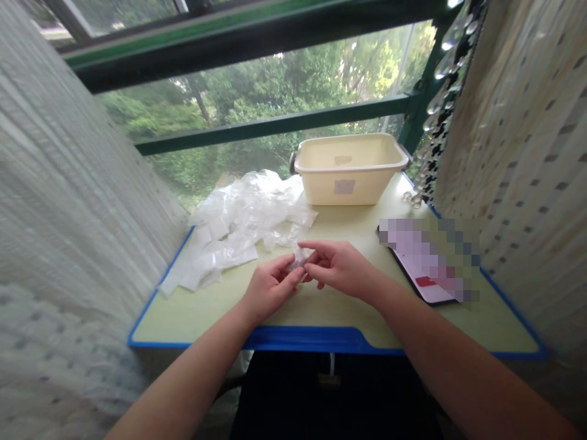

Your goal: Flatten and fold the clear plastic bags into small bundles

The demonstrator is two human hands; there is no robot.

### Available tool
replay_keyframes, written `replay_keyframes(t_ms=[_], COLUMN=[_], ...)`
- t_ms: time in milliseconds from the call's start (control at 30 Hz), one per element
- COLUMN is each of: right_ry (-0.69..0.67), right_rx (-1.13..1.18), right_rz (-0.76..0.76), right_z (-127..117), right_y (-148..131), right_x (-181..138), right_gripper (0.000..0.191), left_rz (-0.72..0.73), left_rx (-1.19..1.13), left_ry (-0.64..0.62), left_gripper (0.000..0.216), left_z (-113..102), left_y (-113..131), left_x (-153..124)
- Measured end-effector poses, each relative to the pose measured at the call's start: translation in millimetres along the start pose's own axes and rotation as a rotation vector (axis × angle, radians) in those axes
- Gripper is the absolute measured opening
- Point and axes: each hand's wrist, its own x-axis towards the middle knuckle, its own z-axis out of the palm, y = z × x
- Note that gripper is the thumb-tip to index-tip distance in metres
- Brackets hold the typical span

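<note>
My left hand [271,288] pinches a small crumpled piece of clear plastic [299,256] between thumb and fingers, low over the middle of the table. From the right, my right hand [338,267] meets it, its index finger reaching over the plastic and its other fingers curled in at the edge. Whatever may lie inside the plastic is too small to make out. Just beyond my left hand spreads a heap of clear plastic bags [257,205], some flat and some crumpled.
A cream plastic tub [351,183] with dark handles stands at the back by the window. To the right lies a flat dark-edged item [424,287], partly blurred out. The light table [183,327] has a blue rim. Curtains [518,183] hang on both sides.
</note>
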Motion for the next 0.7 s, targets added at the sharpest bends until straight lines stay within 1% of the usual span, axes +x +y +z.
replay_keyframes(t_ms=[67, 133, 267, 400, 467, 533, 633, 700], right_ry=[0.021, 0.012, 0.032, 0.066, 0.069, 0.052, 0.014, -0.002], right_rx=[-0.029, -0.092, -0.232, -0.321, -0.316, -0.273, -0.162, -0.086], right_rz=[0.036, 0.033, -0.035, -0.150, -0.186, -0.188, -0.111, -0.039], right_z=[-3.1, -7.1, -16.0, -21.4, -22.0, -21.6, -20.5, -20.0], right_y=[-2.9, -5.5, -8.3, -9.6, -10.2, -10.6, -9.8, -7.7], right_x=[0.0, 0.0, -0.2, 0.9, 1.7, 2.2, 2.5, 2.9], right_gripper=[0.037, 0.031, 0.028, 0.019, 0.016, 0.013, 0.011, 0.014], left_rz=[0.004, 0.023, 0.106, 0.214, 0.236, 0.244, 0.233, 0.215], left_rx=[0.014, 0.055, 0.186, 0.300, 0.321, 0.326, 0.296, 0.281], left_ry=[-0.024, -0.049, -0.085, -0.109, -0.112, -0.115, -0.083, -0.002], left_gripper=[0.024, 0.023, 0.023, 0.024, 0.026, 0.028, 0.029, 0.027], left_z=[0.0, -0.6, -2.0, -3.4, -4.1, -4.4, -3.6, -2.0], left_y=[-0.7, -0.5, 2.9, 5.6, 5.8, 5.4, 4.7, 4.5], left_x=[-1.1, -1.7, -1.9, -2.5, -2.7, -2.7, -2.8, -3.5])
